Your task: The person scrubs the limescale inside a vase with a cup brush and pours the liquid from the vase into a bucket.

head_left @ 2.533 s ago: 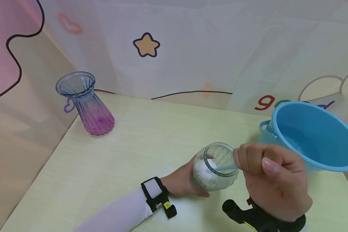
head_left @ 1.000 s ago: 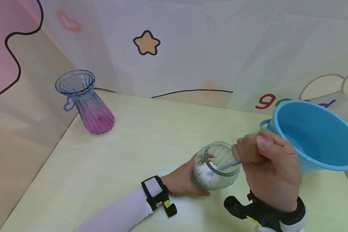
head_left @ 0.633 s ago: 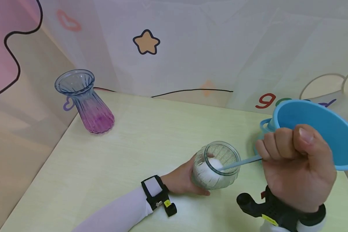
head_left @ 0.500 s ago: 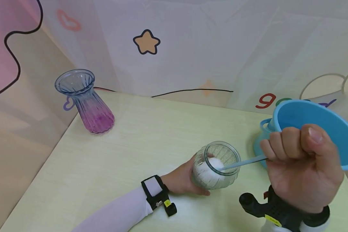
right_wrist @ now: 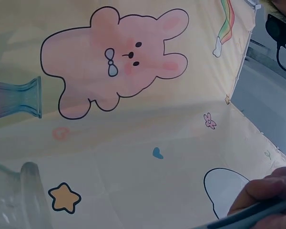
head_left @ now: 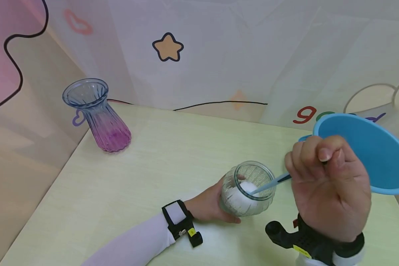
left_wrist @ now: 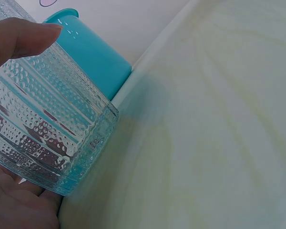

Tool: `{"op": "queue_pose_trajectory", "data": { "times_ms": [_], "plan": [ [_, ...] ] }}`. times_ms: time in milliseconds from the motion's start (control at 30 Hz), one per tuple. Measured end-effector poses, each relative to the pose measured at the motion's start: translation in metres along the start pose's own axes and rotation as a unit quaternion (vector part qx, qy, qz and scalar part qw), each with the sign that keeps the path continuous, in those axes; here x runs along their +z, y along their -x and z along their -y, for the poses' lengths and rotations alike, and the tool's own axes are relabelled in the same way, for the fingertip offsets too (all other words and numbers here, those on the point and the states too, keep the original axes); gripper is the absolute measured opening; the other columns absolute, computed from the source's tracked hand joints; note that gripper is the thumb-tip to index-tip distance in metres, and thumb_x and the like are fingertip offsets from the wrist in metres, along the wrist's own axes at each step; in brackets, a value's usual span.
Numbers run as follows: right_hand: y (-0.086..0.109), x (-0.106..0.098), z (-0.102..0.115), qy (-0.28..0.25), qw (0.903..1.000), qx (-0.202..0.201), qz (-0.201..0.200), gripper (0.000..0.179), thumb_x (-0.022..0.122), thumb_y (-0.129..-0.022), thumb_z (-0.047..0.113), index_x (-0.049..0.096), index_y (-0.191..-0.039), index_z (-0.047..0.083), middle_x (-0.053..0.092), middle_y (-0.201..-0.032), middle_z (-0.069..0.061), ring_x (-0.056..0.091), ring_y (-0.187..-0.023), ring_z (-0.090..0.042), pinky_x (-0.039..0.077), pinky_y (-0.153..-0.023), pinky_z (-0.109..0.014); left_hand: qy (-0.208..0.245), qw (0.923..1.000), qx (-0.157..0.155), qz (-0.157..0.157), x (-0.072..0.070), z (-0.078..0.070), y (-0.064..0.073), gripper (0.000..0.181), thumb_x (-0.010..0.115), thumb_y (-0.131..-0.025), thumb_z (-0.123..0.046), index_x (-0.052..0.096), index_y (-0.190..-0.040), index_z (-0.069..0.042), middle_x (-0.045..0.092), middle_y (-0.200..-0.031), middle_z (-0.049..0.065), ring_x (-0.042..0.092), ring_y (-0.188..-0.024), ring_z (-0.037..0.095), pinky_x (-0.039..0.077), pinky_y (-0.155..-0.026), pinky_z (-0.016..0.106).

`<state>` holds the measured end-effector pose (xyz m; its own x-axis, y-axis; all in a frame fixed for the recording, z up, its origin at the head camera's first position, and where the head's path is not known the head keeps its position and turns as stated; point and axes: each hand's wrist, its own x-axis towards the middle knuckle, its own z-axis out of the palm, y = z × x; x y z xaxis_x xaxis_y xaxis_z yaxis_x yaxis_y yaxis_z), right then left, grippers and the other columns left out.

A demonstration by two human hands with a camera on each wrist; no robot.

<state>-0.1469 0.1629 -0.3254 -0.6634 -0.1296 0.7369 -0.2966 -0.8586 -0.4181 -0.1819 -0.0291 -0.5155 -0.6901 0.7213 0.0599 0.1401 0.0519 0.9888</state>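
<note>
My left hand grips a clear ribbed glass jar low over the table, its mouth tilted toward my right hand. In the left wrist view the thumb lies along one side of the jar, fingers beneath. Inside the jar sits the white rounded head of a cleaning brush. Its light-blue handle comes out over the rim. My right hand, with curled fingers, holds the handle's end, part of which is hidden in the fist. The right wrist view shows the handle under the fingertips.
Behind my right hand stands a blue bucket. A blue-to-pink glass vase stands at the back left of the pale table. A printed cloth hangs behind the table.
My right hand first moved right, showing more of the brush handle, then came back left with the wrist turned. The white head stays in the jar. Left hand and jar stay put.
</note>
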Motion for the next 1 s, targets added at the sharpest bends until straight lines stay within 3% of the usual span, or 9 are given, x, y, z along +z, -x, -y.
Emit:
{"op": "queue_pose_trajectory", "data": {
  "times_ms": [333, 667, 833, 1000],
  "plan": [
    [0.001, 0.005, -0.004, 0.064, 0.9970, 0.023, -0.039, 0.032, 0.031, -0.110, 0.001, 0.053, -0.106, -0.022, 0.047, -0.078, -0.020, 0.041, -0.073, -0.026, 0.030, -0.064, -0.035, -0.013, 0.9999, 0.001, -0.003, 0.000, -0.001, 0.000, 0.119, 0.093, -0.072, -0.007, 0.018, -0.158, -0.041, 0.042, -0.159, -0.006, 0.047, -0.141, 0.011, 0.035, -0.120, 0.034],
    [0.003, 0.004, -0.009, 0.118, 0.9900, 0.076, -0.013, 0.032, 0.030, -0.109, -0.004, 0.057, -0.111, -0.020, 0.056, -0.086, -0.017, 0.046, -0.078, -0.027, 0.030, -0.068, -0.037, -0.009, 0.9999, 0.009, -0.002, -0.001, 0.000, 0.001, 0.120, 0.093, -0.072, -0.008, 0.017, -0.159, -0.041, 0.044, -0.157, -0.007, 0.048, -0.140, 0.010, 0.036, -0.119, 0.032],
    [0.006, 0.003, -0.014, 0.200, 0.9707, 0.133, -0.001, 0.032, 0.031, -0.107, -0.009, 0.062, -0.113, -0.014, 0.061, -0.091, -0.012, 0.051, -0.080, -0.024, 0.040, -0.070, -0.033, 0.003, 0.9998, 0.018, 0.007, -0.001, 0.000, 0.000, 0.117, 0.092, -0.073, -0.007, 0.017, -0.157, -0.041, 0.046, -0.154, -0.007, 0.049, -0.137, 0.010, 0.037, -0.119, 0.031],
    [0.005, 0.007, -0.018, 0.270, 0.9462, 0.175, 0.033, 0.032, 0.032, -0.106, -0.012, 0.063, -0.111, -0.011, 0.057, -0.086, -0.011, 0.049, -0.080, -0.023, 0.040, -0.069, -0.032, 0.011, 0.9998, 0.012, 0.009, -0.001, 0.000, 0.000, 0.115, 0.091, -0.073, -0.007, 0.018, -0.155, -0.041, 0.046, -0.151, -0.008, 0.049, -0.134, 0.009, 0.040, -0.117, 0.030]
  ]
}}
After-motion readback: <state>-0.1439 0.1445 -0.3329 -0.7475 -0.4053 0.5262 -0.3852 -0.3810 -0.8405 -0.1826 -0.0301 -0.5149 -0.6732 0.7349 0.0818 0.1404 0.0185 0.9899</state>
